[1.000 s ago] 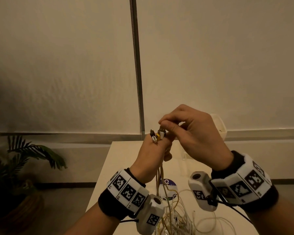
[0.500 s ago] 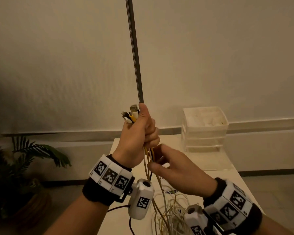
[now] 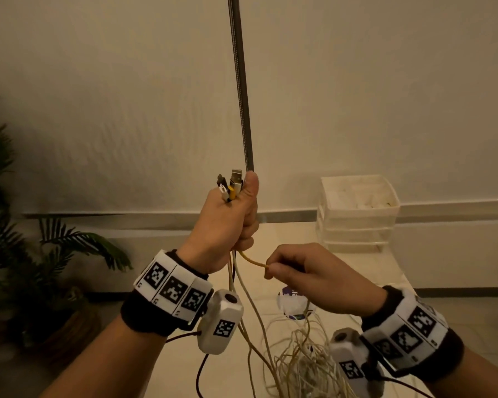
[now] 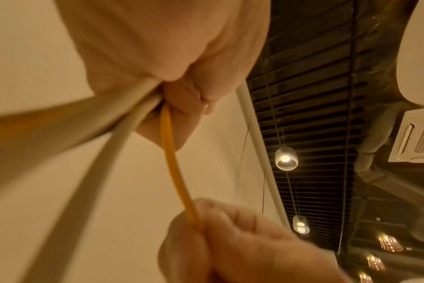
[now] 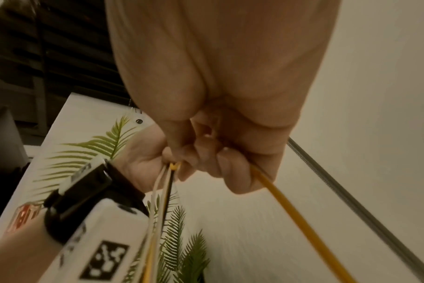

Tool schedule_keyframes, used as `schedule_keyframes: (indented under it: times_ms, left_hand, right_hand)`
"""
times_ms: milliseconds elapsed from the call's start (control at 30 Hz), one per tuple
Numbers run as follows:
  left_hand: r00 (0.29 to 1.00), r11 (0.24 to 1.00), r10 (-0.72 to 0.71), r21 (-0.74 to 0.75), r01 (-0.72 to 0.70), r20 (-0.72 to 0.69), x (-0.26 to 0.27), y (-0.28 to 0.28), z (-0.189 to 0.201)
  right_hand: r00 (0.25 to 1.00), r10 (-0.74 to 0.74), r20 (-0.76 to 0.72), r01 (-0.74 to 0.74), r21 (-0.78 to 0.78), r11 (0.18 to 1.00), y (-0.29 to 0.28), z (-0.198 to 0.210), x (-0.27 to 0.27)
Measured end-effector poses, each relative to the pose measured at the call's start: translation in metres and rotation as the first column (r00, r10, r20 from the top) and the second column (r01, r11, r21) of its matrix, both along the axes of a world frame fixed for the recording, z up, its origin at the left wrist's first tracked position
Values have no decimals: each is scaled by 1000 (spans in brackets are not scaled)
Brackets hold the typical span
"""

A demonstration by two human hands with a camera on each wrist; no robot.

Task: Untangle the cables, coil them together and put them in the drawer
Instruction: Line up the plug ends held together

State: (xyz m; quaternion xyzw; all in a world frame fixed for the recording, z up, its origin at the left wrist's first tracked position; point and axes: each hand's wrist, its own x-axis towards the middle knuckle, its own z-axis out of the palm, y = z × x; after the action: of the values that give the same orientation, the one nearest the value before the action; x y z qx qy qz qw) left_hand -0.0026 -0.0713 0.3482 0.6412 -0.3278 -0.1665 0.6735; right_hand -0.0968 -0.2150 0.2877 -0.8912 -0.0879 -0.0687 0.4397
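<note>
Fingers [image 3: 273,268] of right hand [image 3: 314,274] pinch yellow cable [image 3: 252,261] below left hand [image 3: 227,225].

A thin yellow cable [image 3: 253,261] stands out among pale white and cream cables [image 3: 295,357] heaped on the cream tabletop [image 3: 270,234]. The plug ends [image 3: 230,186] show silver, black, white and yellow. Both black wristbands [image 3: 144,314] carry white panels with black square-code patterns. The translucent white plastic drawer unit [image 3: 358,214] stands near the far edge. Green palm fronds [image 3: 84,242] show at left.

Cream wall [image 3: 127,96], potted palm [image 3: 41,268], lit pendant lamp [image 4: 286,159], dark blinds [image 4: 315,95].
</note>
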Motion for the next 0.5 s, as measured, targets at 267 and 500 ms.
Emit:
schedule_keyframes:
  times_ms: [267, 500]
  left_hand:
    - [779, 844, -285, 532, -73, 558, -1, 1, -20]
    - [661, 583, 45, 518, -627, 749, 65, 82, 16]
  right_hand:
    - [988, 73, -134, -83, -68, 994, -18, 31, -3]
    - [963, -157, -218, 154, -31, 988, -66, 14, -30]
